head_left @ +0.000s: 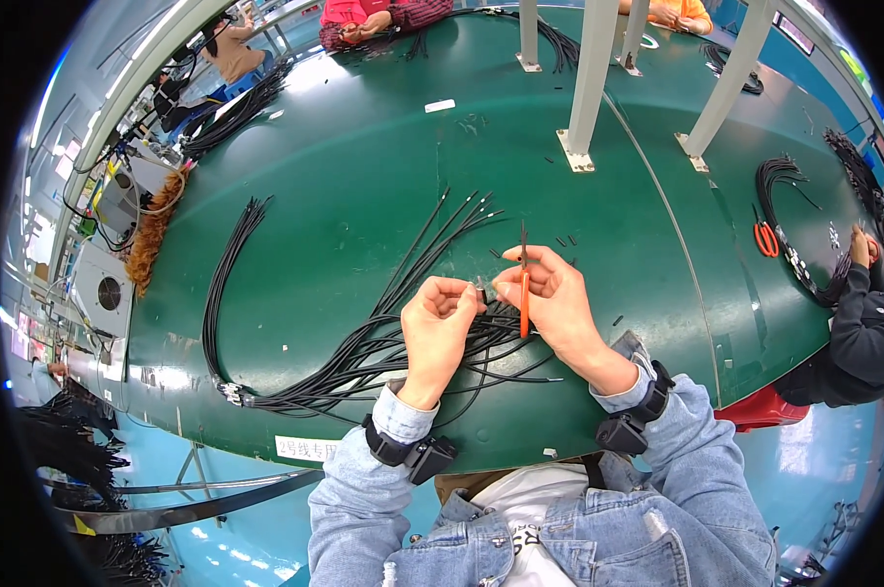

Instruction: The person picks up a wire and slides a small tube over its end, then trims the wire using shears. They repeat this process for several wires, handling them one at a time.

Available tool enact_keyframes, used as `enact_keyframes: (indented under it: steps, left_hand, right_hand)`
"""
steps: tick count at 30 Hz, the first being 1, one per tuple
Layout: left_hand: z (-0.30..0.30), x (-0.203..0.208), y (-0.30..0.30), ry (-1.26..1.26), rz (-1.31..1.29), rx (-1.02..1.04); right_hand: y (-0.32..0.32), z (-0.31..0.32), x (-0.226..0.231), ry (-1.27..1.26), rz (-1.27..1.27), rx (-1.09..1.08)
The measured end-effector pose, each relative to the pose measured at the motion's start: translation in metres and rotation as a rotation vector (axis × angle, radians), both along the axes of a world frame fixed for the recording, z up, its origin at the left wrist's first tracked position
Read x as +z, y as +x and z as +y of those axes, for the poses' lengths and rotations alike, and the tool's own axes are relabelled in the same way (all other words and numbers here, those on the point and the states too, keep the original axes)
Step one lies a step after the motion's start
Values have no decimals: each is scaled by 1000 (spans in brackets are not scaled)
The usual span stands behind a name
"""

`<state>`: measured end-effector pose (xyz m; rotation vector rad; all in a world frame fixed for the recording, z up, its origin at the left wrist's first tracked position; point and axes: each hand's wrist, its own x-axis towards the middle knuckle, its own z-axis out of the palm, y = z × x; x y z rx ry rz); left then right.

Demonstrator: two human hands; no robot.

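Observation:
My left hand (pixel 437 331) is closed, thumb and finger pinching the end of a black cable. My right hand (pixel 561 301) meets it almost fingertip to fingertip. Orange-handled scissors (pixel 525 305) are held in the right hand, dark blades pointing away from me. Between the fingertips is a small clear or whitish piece, too small to make out. Under both hands spreads a bundle of black cables (pixel 354 354), its far ends fanned out with light tips. The bundle curves left through a pale tie and bends up to cut ends.
Short black offcuts (pixel 567 242) lie beyond my right hand on the green table (pixel 344 205). Grey metal posts (pixel 587 108) stand at the back. Co-workers sit at the far side and right, near more cables and other orange-handled scissors (pixel 766 238). A brown fluffy strip (pixel 155 235) edges the left.

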<state>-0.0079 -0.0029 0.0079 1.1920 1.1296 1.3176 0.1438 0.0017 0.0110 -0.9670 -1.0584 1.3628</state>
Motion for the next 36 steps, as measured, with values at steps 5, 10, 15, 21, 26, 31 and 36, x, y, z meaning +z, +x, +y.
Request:
enact_keyframes:
  steps: [5, 10, 15, 21, 26, 31, 36]
  left_hand:
    - [-2, 1, 4, -30, 45, -28]
    - [-2, -1, 3, -35, 50, -42]
    - [-1, 1, 4, -38, 16, -50]
    - [-2, 2, 6, 29, 19, -87]
    - [1, -4, 1, 32, -1, -70]
    - [2, -3, 0, -42, -33, -57]
    - [3, -5, 1, -46, -54, -80]
  right_hand:
    - [-4, -2, 3, 39, -24, 2]
    - [-1, -1, 2, 14, -86, 33]
    - [-2, -2, 3, 46, -88, 18]
    - [-4, -2, -1, 64, -64, -3]
    - [-1, -1, -1, 42, -66, 1]
    - [0, 1, 2, 21, -34, -19]
    - [-3, -1, 6, 21, -47, 19]
